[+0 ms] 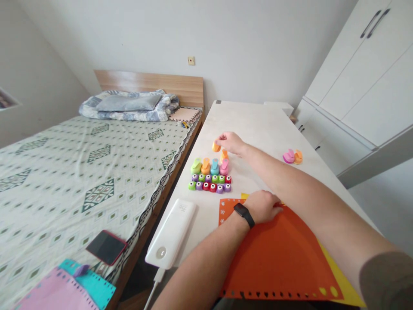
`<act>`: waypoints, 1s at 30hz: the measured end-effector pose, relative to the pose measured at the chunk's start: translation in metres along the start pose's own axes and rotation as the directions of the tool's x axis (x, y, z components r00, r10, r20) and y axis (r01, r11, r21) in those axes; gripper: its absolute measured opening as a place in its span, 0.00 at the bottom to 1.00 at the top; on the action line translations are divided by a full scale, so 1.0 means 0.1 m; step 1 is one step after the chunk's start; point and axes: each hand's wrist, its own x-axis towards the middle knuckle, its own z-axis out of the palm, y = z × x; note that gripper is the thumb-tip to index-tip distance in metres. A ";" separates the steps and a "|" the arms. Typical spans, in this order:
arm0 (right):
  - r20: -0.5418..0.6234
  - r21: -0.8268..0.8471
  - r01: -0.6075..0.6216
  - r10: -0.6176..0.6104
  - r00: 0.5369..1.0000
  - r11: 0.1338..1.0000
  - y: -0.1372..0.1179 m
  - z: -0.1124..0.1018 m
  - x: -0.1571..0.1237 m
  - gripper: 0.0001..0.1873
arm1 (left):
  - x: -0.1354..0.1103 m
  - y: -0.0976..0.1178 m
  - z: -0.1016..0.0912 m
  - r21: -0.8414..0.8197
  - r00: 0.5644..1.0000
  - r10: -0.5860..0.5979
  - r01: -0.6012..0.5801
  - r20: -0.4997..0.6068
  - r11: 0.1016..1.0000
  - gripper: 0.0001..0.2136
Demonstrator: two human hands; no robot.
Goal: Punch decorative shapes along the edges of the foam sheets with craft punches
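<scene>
My right hand (230, 143) reaches over the table and is closed on a yellow-orange paper punch (216, 147). Just below it another orange punch (224, 155) stands behind a row of larger punches in green, orange, blue (214, 167) and pink. In front of that row are two rows of small purple, green and red punches (213, 187). My left hand (263, 206), with a black watch on its wrist, lies on the orange paper (280, 254), its fingers curled closed at the upper edge. Punched shapes line the paper's borders, and a yellow sheet (343, 280) shows beneath it.
A pink and an orange punch (298, 156) sit at the table's right. A white power bank (172, 232) with a cable lies at the left edge. On the bed are a phone (106, 247) and pink (58, 292) and teal sheets. Cabinets (364, 73) stand right.
</scene>
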 end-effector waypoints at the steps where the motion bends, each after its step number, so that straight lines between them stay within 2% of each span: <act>1: -0.027 0.115 0.024 -0.021 0.999 0.993 0.00 -0.09 -0.04 0.08 | 0.00 0.00 -0.01 0.025 1.000 0.002 -0.002 0.004 1.000 0.11; 3: -0.030 0.353 0.052 -0.045 0.999 0.934 0.01 -0.32 -0.16 0.07 | 0.01 -0.01 -0.02 0.071 1.000 0.010 -0.010 -0.006 0.997 0.12; 6: -0.006 0.559 0.058 -0.065 0.998 0.827 0.11 -0.74 -0.47 0.11 | 0.01 -0.01 -0.03 0.080 0.999 0.015 -0.012 -0.032 0.997 0.12; 10: -0.053 0.679 0.081 -0.061 0.997 0.730 0.37 -1.27 -1.04 0.14 | 0.02 -0.01 -0.07 0.064 0.998 -0.012 0.015 -0.054 0.998 0.15; 14: -0.106 0.709 0.074 0.001 0.994 0.702 0.72 -1.60 -1.64 0.13 | 0.01 -0.03 -0.11 0.036 0.995 -0.030 0.034 -0.095 0.999 0.15; 18: -0.169 0.750 0.068 0.092 0.981 0.657 1.05 -1.71 -2.10 0.10 | 0.01 -0.04 -0.13 -0.005 0.991 -0.061 0.061 -0.123 0.998 0.15; 21: -0.183 0.785 0.054 0.147 0.972 0.617 1.25 -1.70 -2.30 0.10 | 0.02 -0.05 -0.16 -0.031 0.982 -0.105 0.101 -0.157 0.994 0.15; 26: -0.205 0.839 0.069 0.196 0.959 0.539 1.47 -1.69 -2.40 0.12 | 0.02 -0.08 -0.25 -0.083 0.943 -0.223 0.208 -0.248 0.975 0.17; 30: -0.231 0.832 0.084 0.205 0.951 0.549 1.56 -1.77 -2.43 0.13 | 0.00 -0.15 -0.31 -0.184 0.880 -0.348 0.302 -0.324 0.935 0.18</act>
